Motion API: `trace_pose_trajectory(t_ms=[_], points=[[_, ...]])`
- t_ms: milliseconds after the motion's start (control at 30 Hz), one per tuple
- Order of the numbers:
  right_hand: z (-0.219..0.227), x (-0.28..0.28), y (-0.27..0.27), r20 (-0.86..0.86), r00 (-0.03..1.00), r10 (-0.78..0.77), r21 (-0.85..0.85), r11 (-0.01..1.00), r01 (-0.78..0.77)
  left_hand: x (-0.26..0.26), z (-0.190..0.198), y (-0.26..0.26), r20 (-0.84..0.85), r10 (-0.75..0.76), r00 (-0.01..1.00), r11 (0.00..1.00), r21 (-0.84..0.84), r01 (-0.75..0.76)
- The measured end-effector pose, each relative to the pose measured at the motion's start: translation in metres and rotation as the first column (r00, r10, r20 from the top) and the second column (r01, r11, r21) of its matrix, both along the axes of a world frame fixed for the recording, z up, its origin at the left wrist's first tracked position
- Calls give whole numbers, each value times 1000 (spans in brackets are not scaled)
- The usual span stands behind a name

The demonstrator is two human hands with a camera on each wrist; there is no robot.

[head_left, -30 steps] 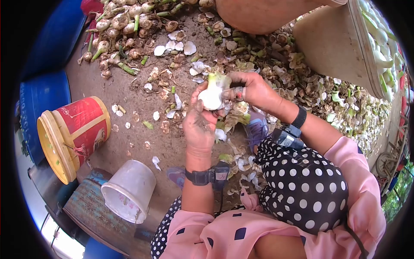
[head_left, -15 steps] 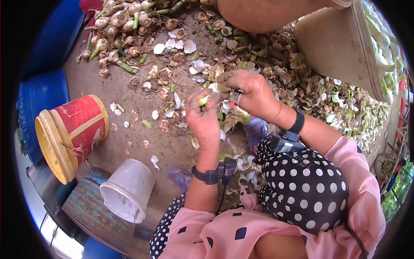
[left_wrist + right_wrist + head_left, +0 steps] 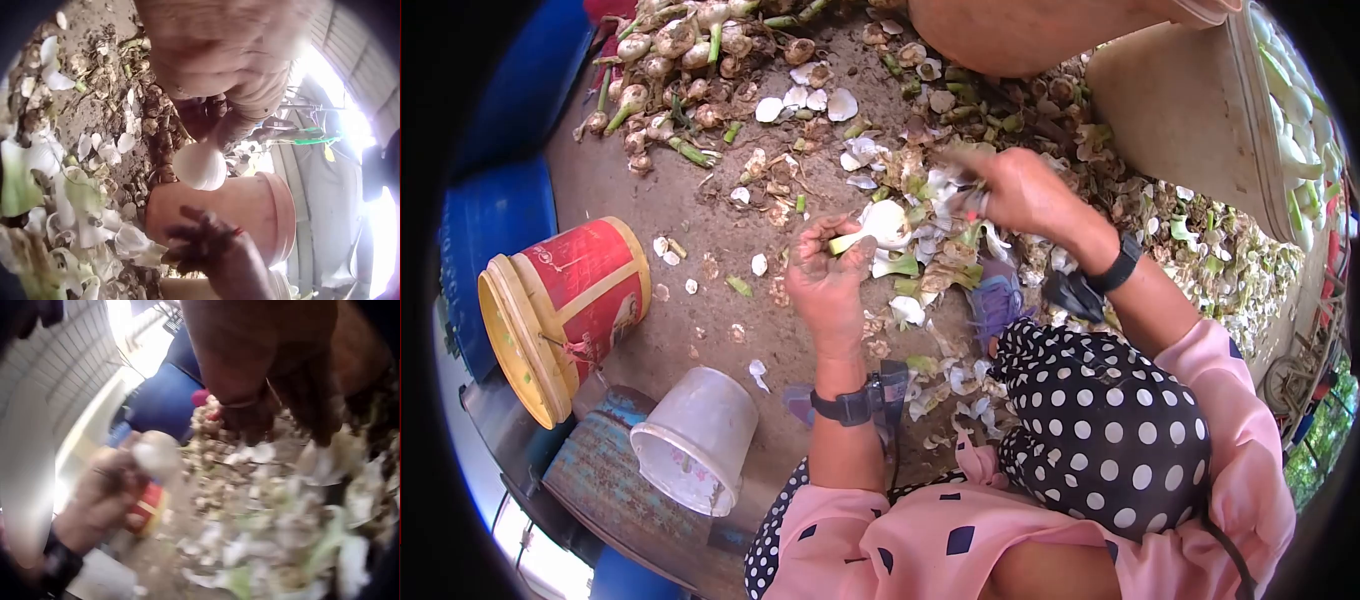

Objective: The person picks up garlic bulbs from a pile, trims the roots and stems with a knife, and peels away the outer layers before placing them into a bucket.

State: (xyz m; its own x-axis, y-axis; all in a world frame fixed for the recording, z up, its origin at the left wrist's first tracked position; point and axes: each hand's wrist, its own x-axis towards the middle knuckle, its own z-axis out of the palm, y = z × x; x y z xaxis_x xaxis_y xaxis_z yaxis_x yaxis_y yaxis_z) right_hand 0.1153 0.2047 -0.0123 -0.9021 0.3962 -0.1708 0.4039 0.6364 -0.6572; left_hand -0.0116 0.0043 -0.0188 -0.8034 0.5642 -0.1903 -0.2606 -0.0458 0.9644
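Bare dirt ground (image 3: 700, 220) lay under the seated person, strewn with white and green peelings (image 3: 940, 250). From the head view, the left hand (image 3: 830, 275) had its fingers curled round a peeled white bulb (image 3: 883, 224), held low over the scraps by its greenish stem end. The right hand (image 3: 1020, 190) hovered apart to the right above the peel heap, fingers bent; it was blurred, so I could not tell whether it pinched a knife or a strip of skin. A pile of unpeeled bulbs (image 3: 670, 50) sat at the top left, a red and yellow bucket (image 3: 565, 310) lay on its side, and a white bucket (image 3: 695, 440) lay near it.

From the left wrist view, the bulb (image 3: 200, 165) showed round and clean, with the right hand (image 3: 219, 250) below it.

From the right wrist view, all was smeared; the left hand (image 3: 109, 487) gripped the bulb (image 3: 156, 453).

To my eye, peeling would go best with a firm stem grip, turning the bulb and stripping outer layers away.

The red bucket's printed label was too small to read.
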Motion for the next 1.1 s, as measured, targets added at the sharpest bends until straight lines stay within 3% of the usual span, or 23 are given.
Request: trace_pose_trajectory(t_ms=[67,167,400,600,633,667,700,733,800,833,867,900,933,967,1000,1067,1100], points=[[25,-13,-17,5,985,171,-108,980,-169,5,1,4,-74,-41,996,998,-57,37],[28,-18,-23,-7,978,209,22,978,-209,10,7,8,-216,-120,969,993,-39,114],[30,-16,-27,38,941,337,113,934,-339,13,9,2,-113,-102,988,993,-62,96],[28,-16,-27,14,945,326,123,938,-325,11,8,-2,-219,-136,966,991,-36,131],[22,-14,-23,14,945,326,124,938,-325,10,8,-5,-41,-78,996,996,46,80],[9,-10,-16,-26,991,131,-303,944,-133,8,8,-8,143,-31,989,993,118,14],[-4,-6,-8,21,998,-66,-672,738,63,8,7,-11,142,-29,989,993,120,12],[-16,-4,1,151,986,73,-164,985,-48,8,5,-15,224,-24,974,975,221,-26],[-22,6,3,452,889,78,238,950,-204,4,3,-20,298,-27,954,946,315,-72],[-19,5,0,448,890,84,240,948,-210,1,3,-22,325,-27,945,949,306,-78],[-14,8,-6,176,974,141,-62,989,-132,0,3,-24,353,-26,935,952,295,-85],[0,10,-13,-107,990,94,-369,921,-128,3,3,-24,349,-23,937,950,299,-89],[30,1,-17,-8,982,189,-619,770,-153,8,3,-20,248,-48,968,979,206,-5],[40,-4,-24,-64,979,195,-726,664,-180,13,2,-11,145,-82,986,991,114,66],[41,-8,-25,-159,963,218,-719,643,-264,21,7,-4,157,-71,985,991,126,52],[54,-10,-12,-181,981,75,-693,697,-182,19,25,8,192,-47,980,967,254,-3],[85,-14,1,-222,970,-96,-674,734,-81,8,15,-2,128,-69,989,968,250,35]])
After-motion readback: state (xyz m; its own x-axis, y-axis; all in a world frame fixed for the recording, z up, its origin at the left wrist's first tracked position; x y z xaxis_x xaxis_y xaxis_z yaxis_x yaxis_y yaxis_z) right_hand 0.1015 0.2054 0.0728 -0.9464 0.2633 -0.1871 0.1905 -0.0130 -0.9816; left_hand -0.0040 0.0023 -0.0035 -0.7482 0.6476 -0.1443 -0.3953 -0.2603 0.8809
